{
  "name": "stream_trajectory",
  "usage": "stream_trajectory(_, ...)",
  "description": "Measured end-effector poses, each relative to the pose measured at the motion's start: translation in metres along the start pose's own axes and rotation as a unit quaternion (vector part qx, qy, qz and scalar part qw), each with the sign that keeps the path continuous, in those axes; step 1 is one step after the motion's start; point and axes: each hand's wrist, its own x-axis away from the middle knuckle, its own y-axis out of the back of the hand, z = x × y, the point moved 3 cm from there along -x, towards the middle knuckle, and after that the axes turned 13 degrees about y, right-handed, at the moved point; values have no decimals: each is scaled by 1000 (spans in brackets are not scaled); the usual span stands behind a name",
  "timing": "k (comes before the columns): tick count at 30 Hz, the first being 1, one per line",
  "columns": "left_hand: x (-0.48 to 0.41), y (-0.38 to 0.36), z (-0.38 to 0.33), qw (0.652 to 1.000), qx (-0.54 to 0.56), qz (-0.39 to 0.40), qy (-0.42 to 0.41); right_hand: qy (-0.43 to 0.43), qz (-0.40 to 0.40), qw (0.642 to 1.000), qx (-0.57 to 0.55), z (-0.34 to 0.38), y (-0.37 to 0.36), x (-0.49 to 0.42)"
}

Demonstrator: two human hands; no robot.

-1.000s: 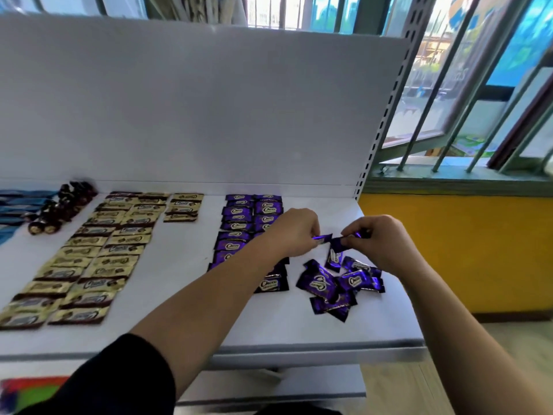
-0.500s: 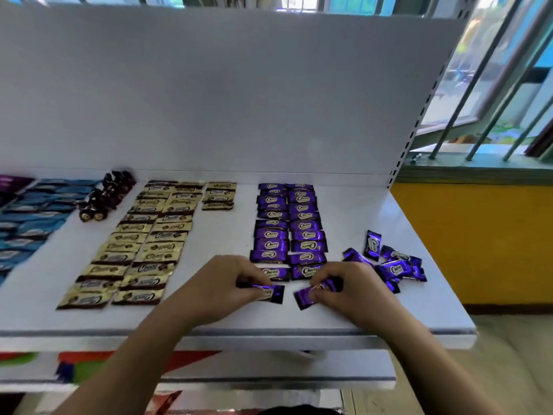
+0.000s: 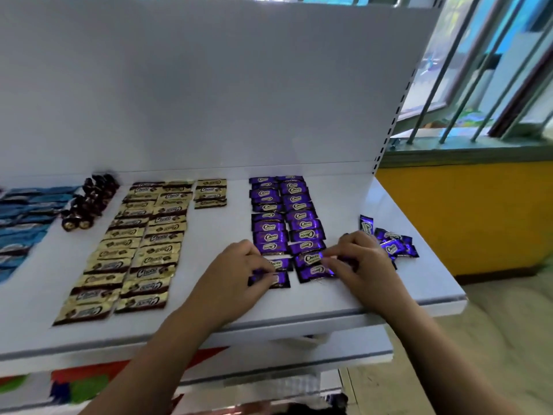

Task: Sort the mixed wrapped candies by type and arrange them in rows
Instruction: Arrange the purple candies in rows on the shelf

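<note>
Head view: on the white metal shelf point(image 3: 209, 298), the left hand point(image 3: 239, 274) pinches a purple foil-wrapped candy point(image 3: 276, 279) at the near end of the 2 purple candy rows point(image 3: 284, 217), apparently to extend them. The right hand point(image 3: 356, 265) pinches another purple candy point(image 3: 314, 271) beside it. A loose purple pile point(image 3: 392, 244) waits right.

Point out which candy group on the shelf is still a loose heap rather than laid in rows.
The small purple pile at the shelf's right end, beyond the right hand. Its wrappers overlap at mixed angles, while the other purple ones lie flat in two columns.
</note>
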Motion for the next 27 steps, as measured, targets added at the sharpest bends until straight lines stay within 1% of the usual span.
stream_trajectory(2, -9, 4, -13, 1000, -2, 11, -12, -52, -51, 997, 11, -20, 22, -1)
stream_trajectory(3, -17, 5, -21, 1000, -11, 13, -23, -78, -66, 994, 39, -33, 33, -1)
stream_trajectory(4, -24, 6, -32, 999, -19, 14, -35, -104, -65, 990, 67, -47, 43, -2)
stream_trajectory(5, -32, 5, -42, 999, -23, 17, -44, -129, -47, 987, 87, -62, 51, -4)
stream_trajectory(8, -63, -11, -76, 998, -29, 34, -48, -192, 50, 972, 124, -102, 67, -8)
stream_trajectory(10, -90, -32, -100, 996, -61, 50, -38, -218, 108, 962, 121, -118, 74, -9)
stream_trajectory(12, -116, -55, -122, 994, -85, 63, -18, -224, 147, 958, 106, -124, 77, -12)
stream_trajectory(15, -145, -86, -142, 993, -90, 77, 14, -202, 170, 961, 84, -125, 75, -20)
stream_trajectory(18, -162, -104, -151, 993, -89, 76, 34, -199, 194, 958, 69, -129, 74, -24)
stream_trajectory(20, -169, -109, -153, 992, -77, 90, 51, -192, 187, 961, 71, -131, 76, -24)
stream_trajectory(22, -174, -110, -156, 992, -62, 103, 46, -186, 157, 967, 73, -131, 78, -24)
stream_trajectory(25, -172, -102, -158, 995, -5, 93, 38, -181, 118, 974, 68, -134, 80, -23)
stream_trajectory(27, -169, -87, -156, 996, 21, 79, 37, -170, 70, 980, 75, -134, 86, -23)
